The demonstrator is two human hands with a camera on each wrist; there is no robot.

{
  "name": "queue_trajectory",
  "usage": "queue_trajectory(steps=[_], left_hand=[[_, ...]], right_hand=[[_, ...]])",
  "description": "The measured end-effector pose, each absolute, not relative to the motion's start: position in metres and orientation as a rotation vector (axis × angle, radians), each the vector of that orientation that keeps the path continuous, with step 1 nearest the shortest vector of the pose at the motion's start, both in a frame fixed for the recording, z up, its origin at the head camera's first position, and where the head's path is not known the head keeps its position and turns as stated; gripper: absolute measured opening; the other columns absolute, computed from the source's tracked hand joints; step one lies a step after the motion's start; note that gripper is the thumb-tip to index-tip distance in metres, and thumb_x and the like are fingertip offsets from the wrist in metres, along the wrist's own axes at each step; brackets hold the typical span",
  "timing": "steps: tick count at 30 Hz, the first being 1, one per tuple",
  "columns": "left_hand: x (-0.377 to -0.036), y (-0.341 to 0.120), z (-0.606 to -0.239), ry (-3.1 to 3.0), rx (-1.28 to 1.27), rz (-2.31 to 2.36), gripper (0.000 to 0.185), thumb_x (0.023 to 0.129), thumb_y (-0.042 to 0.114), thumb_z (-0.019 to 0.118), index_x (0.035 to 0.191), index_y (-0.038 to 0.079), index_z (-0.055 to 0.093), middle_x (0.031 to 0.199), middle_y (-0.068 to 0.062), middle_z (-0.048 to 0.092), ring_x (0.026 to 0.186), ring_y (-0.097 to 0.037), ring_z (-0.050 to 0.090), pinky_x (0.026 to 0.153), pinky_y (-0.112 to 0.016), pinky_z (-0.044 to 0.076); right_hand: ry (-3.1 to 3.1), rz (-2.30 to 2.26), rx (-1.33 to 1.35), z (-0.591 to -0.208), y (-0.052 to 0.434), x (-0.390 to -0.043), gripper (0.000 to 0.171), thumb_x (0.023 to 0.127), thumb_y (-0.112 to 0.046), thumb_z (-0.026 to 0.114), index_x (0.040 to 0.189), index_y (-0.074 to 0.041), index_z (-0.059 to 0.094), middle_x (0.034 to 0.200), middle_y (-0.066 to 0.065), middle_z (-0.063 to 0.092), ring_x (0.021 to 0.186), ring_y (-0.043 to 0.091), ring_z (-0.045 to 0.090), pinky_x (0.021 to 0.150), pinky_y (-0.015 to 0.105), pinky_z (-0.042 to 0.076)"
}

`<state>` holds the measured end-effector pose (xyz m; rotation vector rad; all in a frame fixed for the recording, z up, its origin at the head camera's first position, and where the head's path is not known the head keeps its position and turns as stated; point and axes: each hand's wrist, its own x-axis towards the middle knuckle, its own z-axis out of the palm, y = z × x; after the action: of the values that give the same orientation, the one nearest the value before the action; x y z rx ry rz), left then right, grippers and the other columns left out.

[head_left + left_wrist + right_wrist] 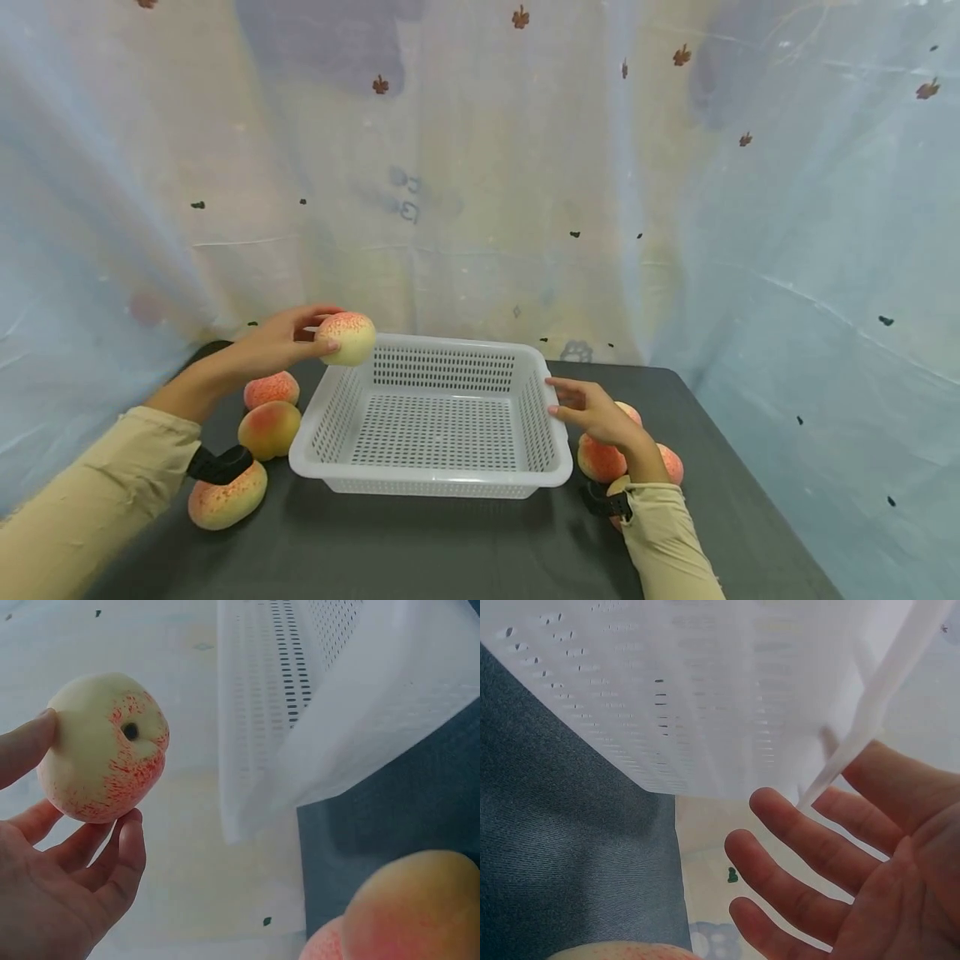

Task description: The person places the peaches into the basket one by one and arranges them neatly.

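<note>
1. Head view: the left hand (281,337) holds a pale peach (346,337) between fingers and thumb, up at the far-left corner of the white basket (420,483), above its rim. The basket's floor shows nothing in it. The right hand (592,408) has its fingers straight, tips at the basket's right rim. Three peaches (268,428) lie on the dark table (420,550) left of the basket; more peaches (600,460) sit behind the right wrist. I judge the step to be carrying the first peach over the basket; the next move calls for bringing it further inward over the mesh floor, then lowering and loosening the fingers

2. Left wrist view: fingertips cradle the peach, stem dimple facing the camera, with the basket wall just beside it and apart from it. Another peach (412,907) lies below on the table

3. Right wrist view: the right hand's fingers (795,859) are spread and relaxed, gripping nothing, close under the basket's rim; whether they touch it is unclear here
</note>
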<state>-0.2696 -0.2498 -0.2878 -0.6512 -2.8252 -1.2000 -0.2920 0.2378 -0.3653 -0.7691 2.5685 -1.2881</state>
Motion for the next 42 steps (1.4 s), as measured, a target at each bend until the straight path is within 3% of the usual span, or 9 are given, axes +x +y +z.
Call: queue_trajectory(steps=[12, 23, 32, 36, 42], left_hand=[[-0.299, -0.224, -0.29, -2.922, -0.605, -1.305, 0.066, 0.103, 0.03, 0.06, 0.155, 0.0, 0.033, 0.155, -0.031, 0.039, 0.135, -0.049, 0.049, 0.104, -0.057, 0.05], [-0.32, -0.208, -0.295, -3.004, -0.517, -1.366, 0.067, 0.103, 0.032, 0.06, 0.156, 0.001, 0.031, 0.152, -0.03, 0.042, 0.131, -0.042, 0.052, 0.103, -0.054, 0.051], [-0.325, -0.197, -0.307, -3.064, -0.486, -1.405, 0.069, 0.104, 0.027, 0.057, 0.156, -0.006, 0.026, 0.15, -0.035, 0.042, 0.128, -0.043, 0.055, 0.103, -0.053, 0.051], [-0.331, -0.198, -0.314, -3.087, -0.453, -1.382, 0.069, 0.104, 0.028, 0.058, 0.155, -0.006, 0.028, 0.149, -0.035, 0.042, 0.124, -0.039, 0.058, 0.096, -0.046, 0.055], [-0.335, -0.194, -0.317, -3.152, -0.43, -1.312, 0.066, 0.103, 0.027, 0.059, 0.153, -0.007, 0.032, 0.146, -0.035, 0.045, 0.103, -0.028, 0.064, 0.081, -0.036, 0.058]], right_hand=[[2.569, -1.312, -0.755, -0.367, 0.238, -0.291, 0.061, 0.1, -0.013, 0.064, 0.151, 0.008, 0.039, 0.138, 0.031, 0.058, 0.122, 0.044, 0.063, 0.1, 0.055, 0.053], [2.584, -1.3, -0.76, -0.366, 0.238, -0.29, 0.06, 0.1, -0.013, 0.064, 0.15, 0.007, 0.041, 0.134, 0.03, 0.061, 0.119, 0.042, 0.065, 0.099, 0.055, 0.054], [2.613, -1.254, -0.797, -0.367, 0.238, -0.292, 0.06, 0.1, -0.016, 0.065, 0.149, 0.009, 0.042, 0.131, 0.03, 0.063, 0.116, 0.042, 0.066, 0.097, 0.054, 0.055], [2.619, -1.255, -0.794, -0.367, 0.238, -0.293, 0.059, 0.099, -0.015, 0.065, 0.148, 0.009, 0.042, 0.131, 0.03, 0.064, 0.116, 0.042, 0.067, 0.097, 0.055, 0.055], [2.608, -1.283, -0.782, -0.367, 0.238, -0.291, 0.06, 0.099, -0.015, 0.065, 0.149, 0.009, 0.042, 0.131, 0.03, 0.063, 0.117, 0.042, 0.066, 0.097, 0.054, 0.055]])
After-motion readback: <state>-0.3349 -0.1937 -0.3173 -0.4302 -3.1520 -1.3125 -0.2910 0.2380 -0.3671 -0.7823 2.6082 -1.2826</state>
